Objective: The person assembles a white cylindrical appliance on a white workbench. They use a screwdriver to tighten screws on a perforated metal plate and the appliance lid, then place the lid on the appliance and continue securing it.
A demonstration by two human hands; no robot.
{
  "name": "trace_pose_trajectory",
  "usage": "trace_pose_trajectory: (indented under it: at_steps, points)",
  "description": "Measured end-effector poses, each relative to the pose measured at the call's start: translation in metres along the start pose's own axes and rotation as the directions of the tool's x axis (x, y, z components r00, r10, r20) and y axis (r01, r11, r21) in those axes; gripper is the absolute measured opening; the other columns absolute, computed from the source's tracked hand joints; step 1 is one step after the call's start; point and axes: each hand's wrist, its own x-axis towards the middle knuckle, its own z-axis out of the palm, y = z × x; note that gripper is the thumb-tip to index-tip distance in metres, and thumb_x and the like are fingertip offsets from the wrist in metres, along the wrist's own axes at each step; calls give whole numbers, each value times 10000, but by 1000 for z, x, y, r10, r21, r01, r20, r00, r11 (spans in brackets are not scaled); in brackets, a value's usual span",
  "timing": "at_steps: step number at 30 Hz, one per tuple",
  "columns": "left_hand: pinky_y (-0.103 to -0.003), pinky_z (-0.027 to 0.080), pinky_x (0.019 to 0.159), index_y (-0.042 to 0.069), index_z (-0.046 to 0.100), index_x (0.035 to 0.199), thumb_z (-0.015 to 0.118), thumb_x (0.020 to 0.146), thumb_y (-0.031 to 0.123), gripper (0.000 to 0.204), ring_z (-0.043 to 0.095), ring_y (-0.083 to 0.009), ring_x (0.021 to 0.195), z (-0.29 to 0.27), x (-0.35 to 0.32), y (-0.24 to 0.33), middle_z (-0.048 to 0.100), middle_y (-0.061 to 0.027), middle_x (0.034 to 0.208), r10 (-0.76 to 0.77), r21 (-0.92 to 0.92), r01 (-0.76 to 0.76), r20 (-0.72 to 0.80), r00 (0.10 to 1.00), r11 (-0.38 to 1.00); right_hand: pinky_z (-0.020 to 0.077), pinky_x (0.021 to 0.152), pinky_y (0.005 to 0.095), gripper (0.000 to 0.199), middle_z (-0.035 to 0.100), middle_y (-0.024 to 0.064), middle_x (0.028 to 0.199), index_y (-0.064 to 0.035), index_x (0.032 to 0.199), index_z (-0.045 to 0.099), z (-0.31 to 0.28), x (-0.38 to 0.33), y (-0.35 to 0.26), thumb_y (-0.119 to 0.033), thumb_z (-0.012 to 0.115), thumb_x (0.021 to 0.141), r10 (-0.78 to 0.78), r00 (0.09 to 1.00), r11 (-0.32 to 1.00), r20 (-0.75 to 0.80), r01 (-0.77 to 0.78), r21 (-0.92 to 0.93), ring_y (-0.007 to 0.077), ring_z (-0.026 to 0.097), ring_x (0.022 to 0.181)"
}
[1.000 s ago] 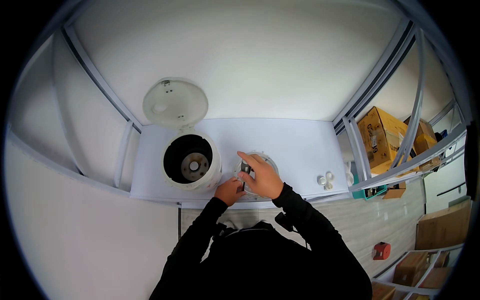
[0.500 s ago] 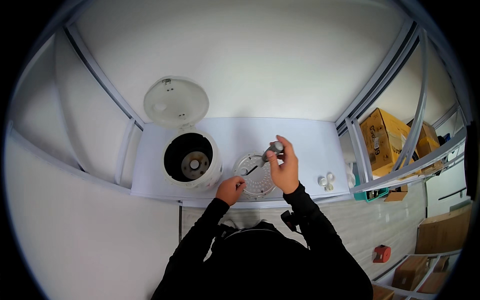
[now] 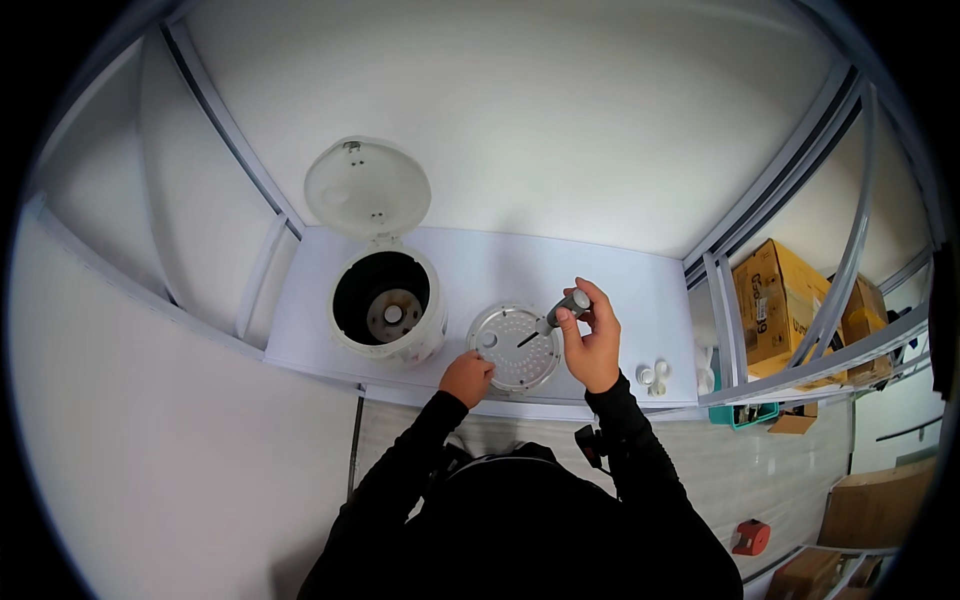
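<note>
My right hand (image 3: 596, 345) is closed around the grey handle of a screwdriver (image 3: 562, 312). Its dark shaft slants down to the left, over a round, silvery perforated plate (image 3: 535, 372) with a raised rim and a round hole left of centre. At the plate's left rim is my left hand (image 3: 468, 379), fingers curled and thumb and fingertips pressed together. Whether it pinches the rim or some small part cannot be made out. Left of the plate stands a white rice cooker (image 3: 428, 346), its lid (image 3: 368, 190) raised and the heating plate showing inside the dark cavity.
Several small white round parts (image 3: 655, 377) lie on the right of the white table (image 3: 600, 258). Past the frame on the right are yellow cartons (image 3: 778, 310) and a teal basket (image 3: 742, 417). A red stool (image 3: 752, 537) stands on the floor.
The screwdriver has moved right with my right hand; its tip is farther from the plate's round hole. My left hand stays at the left rim. The whole view has shifted slightly.
</note>
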Motion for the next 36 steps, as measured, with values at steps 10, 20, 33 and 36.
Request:
trace_pose_trajectory:
  at_steps: [10,20,33,36]
  points:
    - [-469,557,755,120,774,872,686,863,163,98,657,-341,899,5,-2,26,665,-105,926,-146,163,164,-121,982,973,569,865,359,442,694,159,1169,-10,1365,563,-20,2,7,-110,720,963,-23,1000,999,-1,23,45,237,696,1042]
    - [-485,524,895,66,693,1071,751,824,231,302,604,-392,1074,11,-5,42,616,-152,1124,-288,69,317,-271,918,946,544,847,324,446,648,134,1145,10,1397,515,-40,3,19,-101,671,995,-119,992,989,-51,123,82,191,659,973]
    - [-550,392,1112,71,140,1629,948,547,574,1442,367,-472,1370,17,-10,64,244,-291,1595,-386,186,401,-113,916,897,518,830,374,647,605,172,1090,-83,1411,531,-55,-10,61,-138,797,823,116,888,969,444,-3,-248,311,618,920]
    - [-553,380,1127,86,83,1641,970,503,562,1520,348,-477,1390,19,-8,63,164,-296,1641,-418,203,423,-73,906,883,533,870,399,734,620,187,1171,-71,1463,494,-40,-32,99,-200,816,816,180,877,948,445,-35,-315,334,639,963]
